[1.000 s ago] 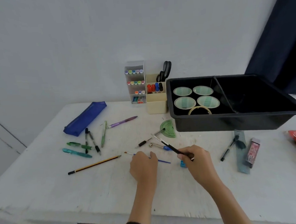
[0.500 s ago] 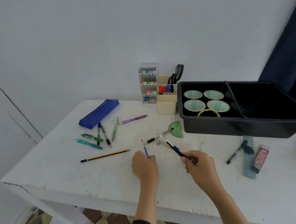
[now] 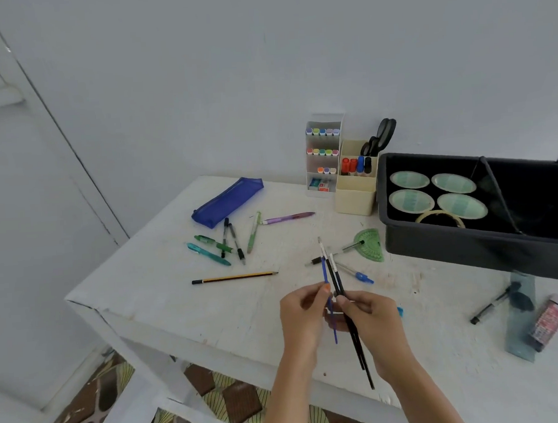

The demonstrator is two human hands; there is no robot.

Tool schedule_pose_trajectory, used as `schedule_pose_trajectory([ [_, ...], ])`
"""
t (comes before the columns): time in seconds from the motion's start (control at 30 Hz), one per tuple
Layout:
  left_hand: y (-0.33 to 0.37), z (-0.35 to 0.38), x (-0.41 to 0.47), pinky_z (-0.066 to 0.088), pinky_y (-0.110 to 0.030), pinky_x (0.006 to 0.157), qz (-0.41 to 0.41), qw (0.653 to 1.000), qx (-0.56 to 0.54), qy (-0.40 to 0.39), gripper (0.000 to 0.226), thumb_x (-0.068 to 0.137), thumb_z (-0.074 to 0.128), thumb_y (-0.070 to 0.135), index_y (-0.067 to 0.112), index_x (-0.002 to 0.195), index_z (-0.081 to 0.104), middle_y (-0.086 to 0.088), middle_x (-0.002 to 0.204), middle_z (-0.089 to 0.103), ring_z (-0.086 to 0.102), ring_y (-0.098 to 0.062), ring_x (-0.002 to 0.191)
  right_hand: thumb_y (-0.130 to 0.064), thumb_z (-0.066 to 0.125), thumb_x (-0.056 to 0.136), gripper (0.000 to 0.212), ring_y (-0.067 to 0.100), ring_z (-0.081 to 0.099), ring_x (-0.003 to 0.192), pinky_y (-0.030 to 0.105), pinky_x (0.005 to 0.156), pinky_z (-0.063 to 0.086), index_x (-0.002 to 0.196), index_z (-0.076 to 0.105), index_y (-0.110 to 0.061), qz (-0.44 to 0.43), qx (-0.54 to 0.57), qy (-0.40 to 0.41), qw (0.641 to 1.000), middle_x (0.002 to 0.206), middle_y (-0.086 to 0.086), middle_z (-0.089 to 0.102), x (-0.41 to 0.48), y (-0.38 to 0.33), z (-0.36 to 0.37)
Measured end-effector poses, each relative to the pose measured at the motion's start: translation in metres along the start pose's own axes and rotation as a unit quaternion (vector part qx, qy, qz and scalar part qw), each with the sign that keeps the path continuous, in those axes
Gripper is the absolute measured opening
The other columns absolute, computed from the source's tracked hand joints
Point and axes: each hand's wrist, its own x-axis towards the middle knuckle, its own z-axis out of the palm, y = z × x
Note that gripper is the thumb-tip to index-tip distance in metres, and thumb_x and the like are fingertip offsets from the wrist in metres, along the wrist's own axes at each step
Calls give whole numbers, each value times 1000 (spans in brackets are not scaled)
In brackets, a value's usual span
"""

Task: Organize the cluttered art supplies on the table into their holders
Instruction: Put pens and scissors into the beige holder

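"How do the hands sit?"

"Close together above the table's [image 3: 166, 301] near edge. The left hand [image 3: 304, 316] pinches a thin blue brush [image 3: 325, 272] between thumb and fingertips, tip pointing up."

"And the other?"

"The right hand [image 3: 372, 316] grips two black brushes [image 3: 359, 349] just beside the blue one, handles slanting down past its wrist. The cream holder [image 3: 354, 197] stands well apart, by the wall."

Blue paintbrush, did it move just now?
Yes. The blue paintbrush lay flat right of the striped pencil; now the left hand holds it upright, beside black brushes in the right hand.
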Motion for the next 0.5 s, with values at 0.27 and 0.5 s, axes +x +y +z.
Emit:
schedule_pose_trajectory([
  [0.27,8,-12,-2,49,-13,58,-16,999,-31,-6,8,85,67,15,13,91,73,-5,80,73,69,-9,69,-4,53,93,16,25,71,73,23,63,57,95,69,-9,23,69,-27,997,80,11,74,4,-4,17],
  [0.5,27,-18,22,54,-25,73,-17,996,-67,-64,14,85,67,17,10,95,72,-6,90,74,68,-15,79,-6,57,91,16,20,66,73,29,75,56,97,71,-3,47,76,-77,993,87,19,71,23,-13,21],
])
